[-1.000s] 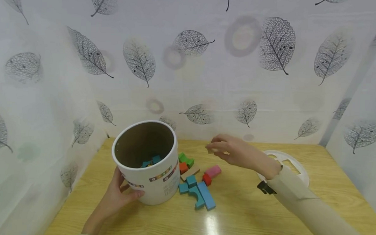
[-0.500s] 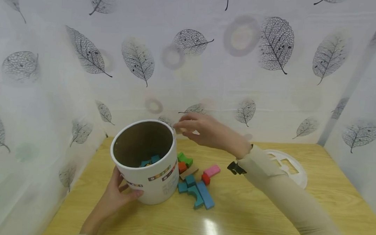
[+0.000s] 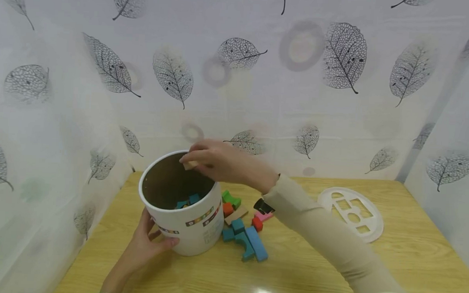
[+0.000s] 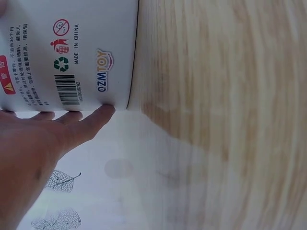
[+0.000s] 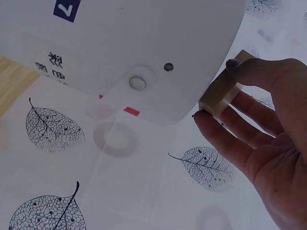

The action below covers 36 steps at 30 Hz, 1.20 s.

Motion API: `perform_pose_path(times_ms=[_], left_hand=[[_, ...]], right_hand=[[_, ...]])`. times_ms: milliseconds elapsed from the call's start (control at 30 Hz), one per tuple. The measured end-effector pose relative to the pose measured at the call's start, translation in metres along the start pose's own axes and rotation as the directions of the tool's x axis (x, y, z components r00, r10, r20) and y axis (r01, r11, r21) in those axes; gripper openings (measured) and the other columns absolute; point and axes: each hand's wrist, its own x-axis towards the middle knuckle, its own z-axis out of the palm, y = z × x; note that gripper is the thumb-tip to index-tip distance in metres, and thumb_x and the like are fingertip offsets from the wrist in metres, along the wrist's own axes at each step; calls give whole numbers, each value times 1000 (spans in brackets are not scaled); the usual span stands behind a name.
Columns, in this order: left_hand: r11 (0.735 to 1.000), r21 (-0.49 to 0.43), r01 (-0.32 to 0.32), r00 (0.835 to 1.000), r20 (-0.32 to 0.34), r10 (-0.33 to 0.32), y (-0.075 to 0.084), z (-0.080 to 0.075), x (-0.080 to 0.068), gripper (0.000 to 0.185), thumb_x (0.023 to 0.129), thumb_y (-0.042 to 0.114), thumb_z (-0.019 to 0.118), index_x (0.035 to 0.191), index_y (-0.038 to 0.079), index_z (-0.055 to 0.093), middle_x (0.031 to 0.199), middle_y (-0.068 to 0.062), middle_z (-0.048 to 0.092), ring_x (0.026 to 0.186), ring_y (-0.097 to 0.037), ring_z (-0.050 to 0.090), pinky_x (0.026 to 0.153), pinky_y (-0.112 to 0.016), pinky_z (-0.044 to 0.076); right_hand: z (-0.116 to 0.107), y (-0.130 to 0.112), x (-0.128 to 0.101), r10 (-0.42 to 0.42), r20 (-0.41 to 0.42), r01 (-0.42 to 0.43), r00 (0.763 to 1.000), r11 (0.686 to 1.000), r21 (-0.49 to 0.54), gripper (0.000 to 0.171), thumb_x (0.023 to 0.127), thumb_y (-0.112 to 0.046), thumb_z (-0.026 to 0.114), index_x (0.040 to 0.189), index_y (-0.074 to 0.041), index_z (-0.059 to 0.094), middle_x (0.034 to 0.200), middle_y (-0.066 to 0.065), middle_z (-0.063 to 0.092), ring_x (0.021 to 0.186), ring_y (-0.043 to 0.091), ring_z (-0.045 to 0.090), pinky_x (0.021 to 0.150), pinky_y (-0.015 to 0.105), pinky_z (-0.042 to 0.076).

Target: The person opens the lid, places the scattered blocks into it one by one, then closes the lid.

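Head view: a person's right hand (image 3: 218, 161) pinches a plain wooden block (image 3: 190, 165) between thumb and fingertips, holding it just above the open mouth of a white cylindrical tub (image 3: 184, 205); the left hand (image 3: 145, 243) rests on the tub's near side, fingers straight along the wall and thumb spread across the front; the tub stands on a light wooden desk (image 3: 331, 264), with teal blocks (image 3: 189, 200) lying at its bottom; just beside the tub on the right lies a cluster of loose blocks, among them a green block (image 3: 231, 199), an orange block (image 3: 228, 208), a pink block (image 3: 264, 215), a small red block (image 3: 257, 223) and a long blue block (image 3: 257, 243); well apart to the right a white lid with shaped cut-outs (image 3: 353, 213) lies flat; leaf-printed white curtain (image 3: 339, 81) closes in the desk; right wrist view shows the block (image 5: 223, 88) clamped at the tub's rim; left wrist view shows fingertips (image 4: 103, 112) touching the printed wall.
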Motion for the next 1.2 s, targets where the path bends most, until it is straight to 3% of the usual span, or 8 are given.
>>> perform_pose_path(times_ms=[433,1200], left_hand=[[1000,-1,-9,1000,3,9,-2,-1,0,117,85,16,83,163,37,-2,173,-14,6,152,-59,13,108,-78,37],[1000,-11,-13,1000,3,13,-3,0,-1,117,84,16,83,164,37,0,172,-15,9,151,-59,16,108,-77,39]], right_hand=[[12,-10,17,55,108,-60,993,997,39,34,97,-7,69,129,-15,72,124,6,69,112,17,65,98,20,56],[18,-12,16,58,116,-62,992,997,37,34,98,-11,69,131,-12,70,126,8,68,109,17,67,95,21,57]])
